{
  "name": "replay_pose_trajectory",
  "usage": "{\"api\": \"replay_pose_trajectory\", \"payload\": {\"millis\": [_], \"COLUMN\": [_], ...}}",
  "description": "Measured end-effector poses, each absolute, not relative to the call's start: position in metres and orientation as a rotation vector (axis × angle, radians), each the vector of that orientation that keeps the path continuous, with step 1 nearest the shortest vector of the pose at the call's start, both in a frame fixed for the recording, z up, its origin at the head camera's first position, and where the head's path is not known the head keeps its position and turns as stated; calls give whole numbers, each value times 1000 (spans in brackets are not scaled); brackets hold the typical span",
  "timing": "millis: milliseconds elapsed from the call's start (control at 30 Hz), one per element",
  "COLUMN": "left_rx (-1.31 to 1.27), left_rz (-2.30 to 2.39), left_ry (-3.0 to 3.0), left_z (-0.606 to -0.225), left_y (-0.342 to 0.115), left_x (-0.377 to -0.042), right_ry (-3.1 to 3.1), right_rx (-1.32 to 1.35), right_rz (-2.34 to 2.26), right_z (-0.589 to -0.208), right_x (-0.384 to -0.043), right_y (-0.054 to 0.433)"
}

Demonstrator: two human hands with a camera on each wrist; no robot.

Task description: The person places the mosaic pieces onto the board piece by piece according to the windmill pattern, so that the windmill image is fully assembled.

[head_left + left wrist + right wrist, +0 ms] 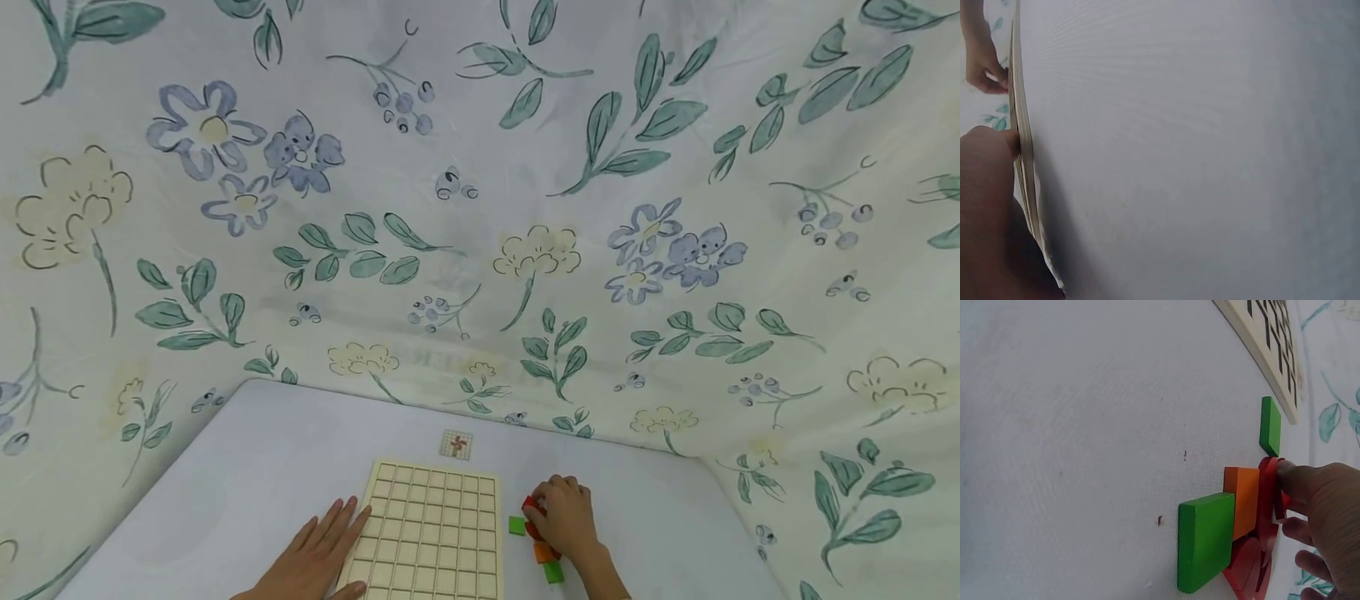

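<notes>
A cream wooden grid board (435, 533) with recessed squares lies on the white table. My left hand (315, 552) rests flat along the board's left edge, fingers straight. To the right of the board, my right hand (568, 518) pinches a red block (1282, 501) between thumb and fingers, over other red pieces (1249, 565), some with curved edges. Beside these sit an orange square block (1244, 500) and a green square block (1205, 544). Another green block (517, 525) lies apart, nearer the board. Fingers partly hide the pinched block in the head view.
Behind the board lies a small card (456, 445) with a red pinwheel-like figure on a grid. A floral-patterned sheet (480, 275) hangs around the back and sides of the white table (285, 442).
</notes>
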State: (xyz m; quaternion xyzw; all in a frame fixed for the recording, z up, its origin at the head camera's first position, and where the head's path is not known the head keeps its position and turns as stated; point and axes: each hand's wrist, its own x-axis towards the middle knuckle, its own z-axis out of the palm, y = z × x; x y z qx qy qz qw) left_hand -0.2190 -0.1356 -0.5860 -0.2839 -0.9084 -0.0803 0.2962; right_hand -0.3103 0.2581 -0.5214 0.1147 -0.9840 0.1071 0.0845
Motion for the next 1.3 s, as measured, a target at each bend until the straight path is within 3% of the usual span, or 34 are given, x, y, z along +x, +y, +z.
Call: {"api": "replay_pose_trajectory", "payload": {"millis": [533, 1300], "left_rx": [-767, -775], "left_rz": [-284, -364], "left_ry": [-2428, -2484], "left_z": [-586, -589], "left_y": [-137, -137], "left_x": [-217, -219], "right_ry": [-2862, -2663], "right_rx": [122, 594], "right_rz": [771, 1052], "right_z": [-511, -491], "right_x": [-314, -309], "right_y": [245, 191]}}
